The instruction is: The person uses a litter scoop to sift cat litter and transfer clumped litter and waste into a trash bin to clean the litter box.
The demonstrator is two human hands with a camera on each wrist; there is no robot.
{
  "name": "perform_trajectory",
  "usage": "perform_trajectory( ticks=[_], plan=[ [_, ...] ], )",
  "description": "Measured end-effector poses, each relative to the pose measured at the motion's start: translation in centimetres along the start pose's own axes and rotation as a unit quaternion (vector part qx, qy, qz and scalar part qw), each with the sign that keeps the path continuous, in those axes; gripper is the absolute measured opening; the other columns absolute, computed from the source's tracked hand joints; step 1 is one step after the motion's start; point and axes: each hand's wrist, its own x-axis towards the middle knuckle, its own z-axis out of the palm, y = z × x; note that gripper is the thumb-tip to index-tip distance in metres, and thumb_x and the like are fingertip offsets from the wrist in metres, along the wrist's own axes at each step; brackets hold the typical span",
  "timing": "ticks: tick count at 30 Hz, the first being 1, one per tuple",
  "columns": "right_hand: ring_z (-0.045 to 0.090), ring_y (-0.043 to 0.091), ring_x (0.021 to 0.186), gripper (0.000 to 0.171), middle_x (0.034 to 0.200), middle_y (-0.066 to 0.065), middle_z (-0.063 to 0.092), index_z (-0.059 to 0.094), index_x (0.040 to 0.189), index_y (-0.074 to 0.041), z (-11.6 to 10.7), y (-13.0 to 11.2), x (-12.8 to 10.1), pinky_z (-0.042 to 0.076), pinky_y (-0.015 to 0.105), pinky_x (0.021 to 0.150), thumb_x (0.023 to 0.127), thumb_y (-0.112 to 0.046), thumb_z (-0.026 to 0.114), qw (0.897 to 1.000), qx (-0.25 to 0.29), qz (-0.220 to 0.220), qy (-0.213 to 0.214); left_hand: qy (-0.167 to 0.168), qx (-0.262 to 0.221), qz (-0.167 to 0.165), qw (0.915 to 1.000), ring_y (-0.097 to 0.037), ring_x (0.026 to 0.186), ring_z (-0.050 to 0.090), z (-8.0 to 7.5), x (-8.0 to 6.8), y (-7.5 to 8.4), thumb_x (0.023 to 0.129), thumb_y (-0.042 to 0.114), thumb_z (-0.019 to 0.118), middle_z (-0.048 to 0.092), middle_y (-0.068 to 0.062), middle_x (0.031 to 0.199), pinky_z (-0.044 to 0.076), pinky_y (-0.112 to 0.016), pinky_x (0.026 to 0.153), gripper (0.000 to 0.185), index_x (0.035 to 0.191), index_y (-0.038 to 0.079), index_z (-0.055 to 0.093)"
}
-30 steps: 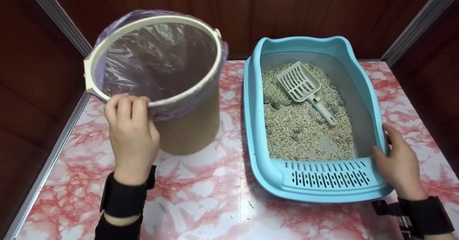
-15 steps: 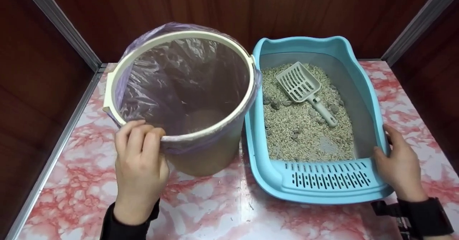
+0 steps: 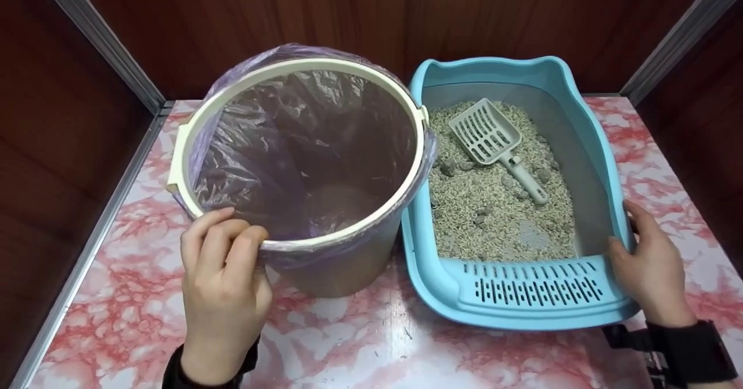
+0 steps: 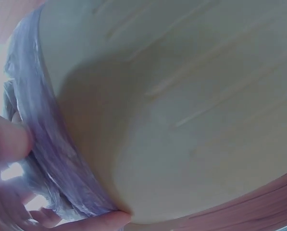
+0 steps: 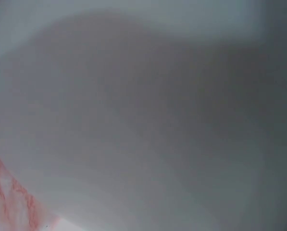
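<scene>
On a pink-and-white marbled tabletop (image 3: 348, 342) walled by dark wood panels. Left hand (image 3: 223, 284) curled over the near rim of a beige round plastic bin lined with a purple bag (image 3: 302, 162), gripping it; bin tilted, touching the light-blue plastic litter tray (image 3: 522, 302). Right hand (image 3: 653, 273) clasping the tray's near right corner. White slotted plastic scoop (image 3: 493, 142) lying untouched on the grey litter (image 3: 493, 220), clumps among it. Bin liner looking empty, so scooping judged not yet begun.

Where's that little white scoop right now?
In the head view, the white scoop lies on the litter toward the back of the blue litter tray, right of the lined bin; neither hand touches it.
</scene>
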Motion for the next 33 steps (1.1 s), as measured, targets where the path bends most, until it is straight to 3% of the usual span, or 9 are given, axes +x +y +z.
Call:
perform_trajectory(
  ticks=[5,13,19,22,26,30,33],
  plan=[
    [0.044,0.062,0.122,0.062,0.138,0.043,0.044,0.027,0.154,0.002,0.0,-0.1,0.0,0.032,0.068,0.101,0.096,-0.003,0.049,1.0,-0.001,-0.003,0.002,0.0,-0.008,-0.01,0.9999,-0.044,0.104,0.054,1.2,0.7,-0.7,0.078,-0.02,0.047,0.055,-0.018,0.082,0.041,-0.045,0.103,0.023,0.085,-0.003,0.061],
    [0.044,0.062,0.122,0.062,0.137,0.044,0.044,0.026,0.154,0.002,0.1,-0.1,-0.1,0.032,0.068,0.101,0.096,-0.003,0.048,1.0,-0.002,-0.005,-0.001,-0.028,-0.01,-0.039,0.9988,-0.044,0.112,0.052,2.7,1.9,-1.7,0.076,-0.023,0.042,0.056,-0.02,0.088,0.041,-0.049,0.104,0.031,0.09,-0.004,0.061],
    [0.045,0.062,0.121,0.062,0.135,0.045,0.045,0.027,0.153,0.005,-0.1,0.0,0.0,0.033,0.068,0.1,0.095,-0.001,0.05,1.0,-0.001,-0.022,0.001,-0.036,-0.004,-0.042,0.9985,-0.044,0.115,0.049,3.1,2.0,-1.7,0.074,-0.023,0.037,0.054,-0.021,0.092,0.039,-0.052,0.105,0.033,0.092,-0.005,0.057],
    [0.044,0.063,0.119,0.06,0.133,0.047,0.044,0.029,0.149,0.011,-0.9,-0.3,0.5,0.033,0.069,0.098,0.096,-0.004,0.052,0.999,-0.016,-0.045,-0.019,-0.042,0.003,-0.042,0.9982,-0.044,0.118,0.048,3.2,1.8,-1.6,0.075,-0.022,0.035,0.052,-0.021,0.095,0.039,-0.053,0.105,0.033,0.093,-0.004,0.055],
    [0.04,0.064,0.121,0.057,0.133,0.048,0.042,0.034,0.142,0.018,-2.8,-2.7,1.8,0.03,0.071,0.1,0.098,-0.011,0.055,0.995,-0.033,-0.085,-0.043,-0.047,0.008,-0.044,0.9979,-0.045,0.119,0.046,3.2,1.5,-1.5,0.076,-0.021,0.035,0.051,-0.022,0.097,0.039,-0.055,0.106,0.032,0.095,-0.004,0.054],
    [0.043,0.059,0.125,0.055,0.136,0.044,0.045,0.039,0.143,0.012,-4.3,-7.0,3.2,0.036,0.065,0.1,0.101,-0.02,0.055,0.991,-0.02,-0.113,-0.063,-0.04,0.003,-0.04,0.9984,-0.046,0.12,0.046,3.3,1.4,-1.6,0.074,-0.019,0.034,0.051,-0.022,0.098,0.037,-0.055,0.108,0.033,0.096,-0.004,0.054],
    [0.044,0.056,0.128,0.058,0.14,0.04,0.044,0.038,0.146,0.009,-4.3,-9.8,4.7,0.037,0.064,0.102,0.103,-0.027,0.054,0.987,-0.011,-0.116,-0.111,-0.024,-0.001,-0.035,0.9991,-0.045,0.12,0.047,3.6,1.3,-1.7,0.07,-0.018,0.034,0.051,-0.022,0.098,0.037,-0.054,0.108,0.036,0.097,-0.004,0.055]
  ],
)
